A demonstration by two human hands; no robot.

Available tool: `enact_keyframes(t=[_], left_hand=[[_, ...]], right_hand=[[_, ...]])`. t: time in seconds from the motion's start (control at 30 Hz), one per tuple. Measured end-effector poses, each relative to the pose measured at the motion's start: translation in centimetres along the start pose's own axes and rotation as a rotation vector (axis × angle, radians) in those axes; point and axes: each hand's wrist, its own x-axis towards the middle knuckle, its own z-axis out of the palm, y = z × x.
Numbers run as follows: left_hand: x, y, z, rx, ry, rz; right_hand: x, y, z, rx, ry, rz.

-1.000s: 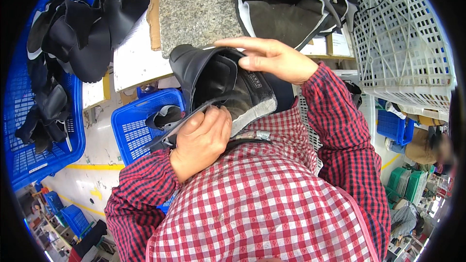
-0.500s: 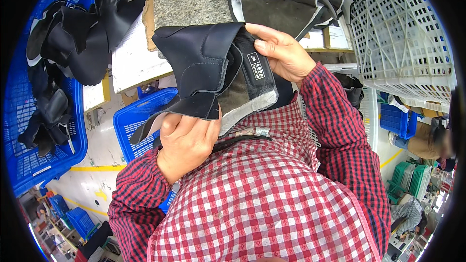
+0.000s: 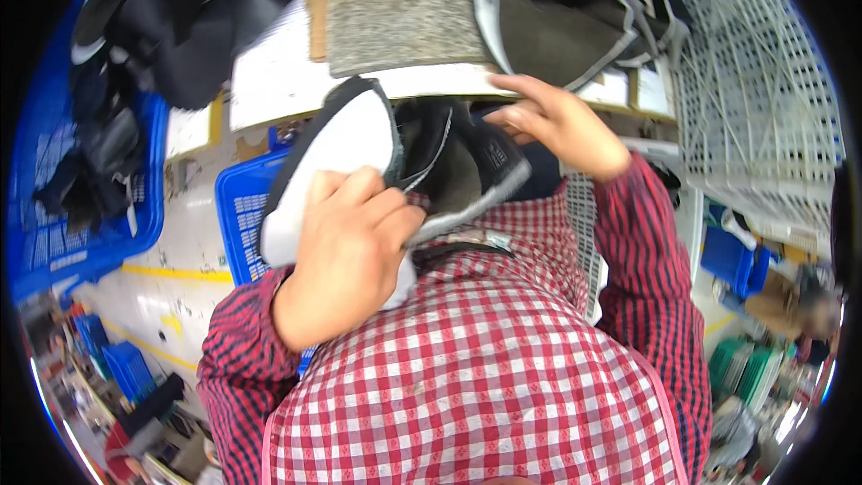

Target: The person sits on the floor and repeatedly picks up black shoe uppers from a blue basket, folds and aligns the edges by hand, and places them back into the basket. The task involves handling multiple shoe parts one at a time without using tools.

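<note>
A black leather shoe upper (image 3: 480, 162) is in front of my chest, opened out so a white lining panel (image 3: 346, 139) shows on its left side. My left hand (image 3: 346, 251) is closed on the upper's near left part, its fingers curled at the white panel. Part of the upper is hidden behind that hand. Just beyond the upper's far right edge, my right hand (image 3: 575, 130) has its fingers stretched out and apart, somewhat blurred, with nothing in them. More black uppers with pale edges (image 3: 561, 36) lie stacked on the table behind.
A grey speckled slab (image 3: 400, 13) rests on the white table (image 3: 278, 90). Dark leather pieces (image 3: 175, 27) hang over a blue basket (image 3: 153, 189) at left. Another blue basket (image 3: 232, 216) stands below the table. A white slatted crate (image 3: 754, 63) rises at the right.
The upper has been turned and spread, so the white lining now faces up at its left. My left hand has shifted its grip on it; my right hand has let go of its edge.
</note>
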Motion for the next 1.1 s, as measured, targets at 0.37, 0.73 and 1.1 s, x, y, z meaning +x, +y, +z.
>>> enact_keyframes(t=[0.37, 0.73, 1.1], left_hand=[[-0.3, -3.3, 6.2, -0.19, 0.118, -0.069], [-1.2, -3.6, 6.1, -0.16, 0.182, -0.096], [0.7, -5.4, 4.0, -0.627, 0.357, -0.059]], right_hand=[[-1.8, -4.0, 6.3, -1.009, -0.081, -0.757], [-1.3, -2.2, 8.4, -0.829, 0.018, -0.574], [-0.1, -7.0, 3.7, -1.254, 0.058, -0.526]])
